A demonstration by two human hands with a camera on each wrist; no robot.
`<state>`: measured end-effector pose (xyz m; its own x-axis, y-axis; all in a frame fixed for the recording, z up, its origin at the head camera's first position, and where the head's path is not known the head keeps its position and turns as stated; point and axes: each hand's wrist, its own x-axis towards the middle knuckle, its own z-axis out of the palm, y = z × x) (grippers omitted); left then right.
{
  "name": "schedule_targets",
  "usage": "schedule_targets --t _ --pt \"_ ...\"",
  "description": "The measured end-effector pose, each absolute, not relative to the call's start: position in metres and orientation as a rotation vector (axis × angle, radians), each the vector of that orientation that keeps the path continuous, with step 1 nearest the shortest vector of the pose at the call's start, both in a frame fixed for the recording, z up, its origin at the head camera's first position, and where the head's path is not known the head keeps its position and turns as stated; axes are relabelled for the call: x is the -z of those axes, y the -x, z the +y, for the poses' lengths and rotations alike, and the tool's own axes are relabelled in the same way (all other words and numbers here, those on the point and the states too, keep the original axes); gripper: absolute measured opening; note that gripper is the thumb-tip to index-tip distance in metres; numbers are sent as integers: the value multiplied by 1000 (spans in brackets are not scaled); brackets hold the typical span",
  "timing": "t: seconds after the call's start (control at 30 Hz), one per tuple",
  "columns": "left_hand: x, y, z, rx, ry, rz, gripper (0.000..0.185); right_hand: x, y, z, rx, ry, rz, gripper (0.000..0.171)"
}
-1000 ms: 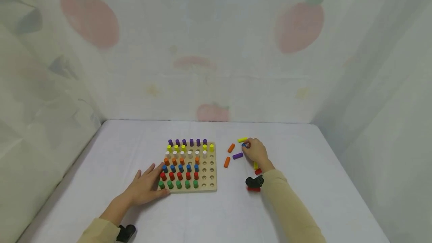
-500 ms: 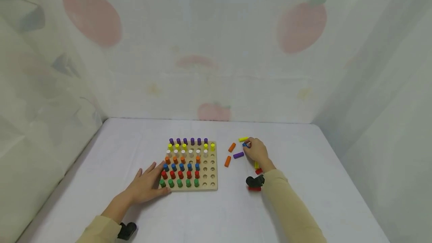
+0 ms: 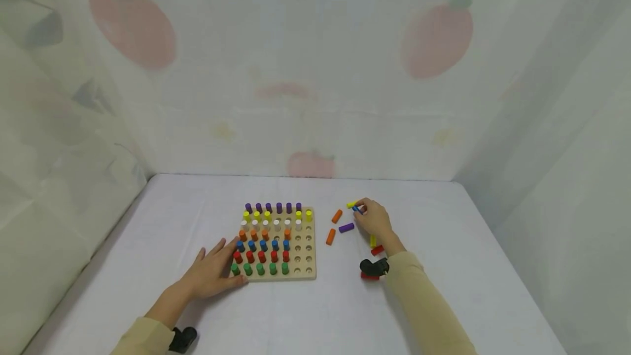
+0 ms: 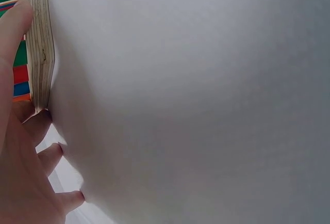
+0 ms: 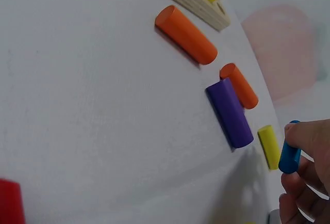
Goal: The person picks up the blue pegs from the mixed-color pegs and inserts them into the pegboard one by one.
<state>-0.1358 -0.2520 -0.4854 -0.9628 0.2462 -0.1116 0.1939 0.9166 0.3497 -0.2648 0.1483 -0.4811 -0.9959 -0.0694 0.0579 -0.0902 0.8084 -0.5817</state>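
Soft, even, diffuse light; no glare

Head view bright and sharp around the pegboard (image 3: 276, 242), its edges bowed by a wide lens; the left hand (image 4: 20, 172) looms blurred beside the board; faint shadows beneath the purple peg (image 5: 230, 112) and neighbours; distant curtain hazy
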Motion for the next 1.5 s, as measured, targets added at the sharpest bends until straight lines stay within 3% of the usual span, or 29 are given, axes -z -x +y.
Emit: schedule_targets --t 0.73,1.5 --pt "487 135 -253 -514 -339 2934 104 465 250 125 -1107 -316 -2774 25" --pt "484 135 -253 -531 -331 2921 103 474 225 83 -1318 -484 -2797 21"
